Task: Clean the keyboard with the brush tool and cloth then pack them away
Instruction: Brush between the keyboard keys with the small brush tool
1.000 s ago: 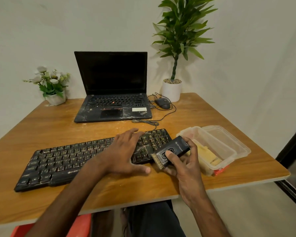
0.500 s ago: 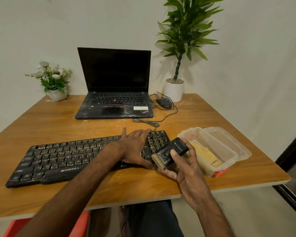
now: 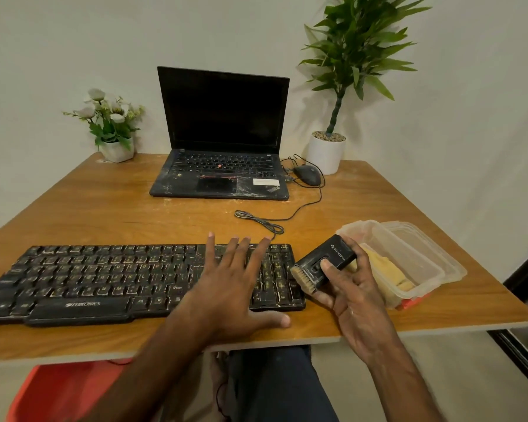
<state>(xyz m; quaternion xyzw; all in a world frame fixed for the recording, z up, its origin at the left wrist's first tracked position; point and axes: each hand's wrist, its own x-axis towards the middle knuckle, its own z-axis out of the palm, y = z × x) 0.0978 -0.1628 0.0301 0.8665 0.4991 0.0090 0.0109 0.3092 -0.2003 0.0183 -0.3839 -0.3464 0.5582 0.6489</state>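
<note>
Head cam: left hand flat, released on keyboard; right hand grasping brush tool.

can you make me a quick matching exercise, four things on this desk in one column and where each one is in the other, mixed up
Things:
1. brush tool
2. yellow cloth
3. mouse
4. left hand

Places:
A. inside the clear plastic container
B. spread flat over the right part of the keyboard
C. held in the right hand, bristles pointing at the keyboard's right end
D. beside the laptop, in front of the white plant pot

Pairs: 1-C, 2-A, 3-D, 4-B
</note>
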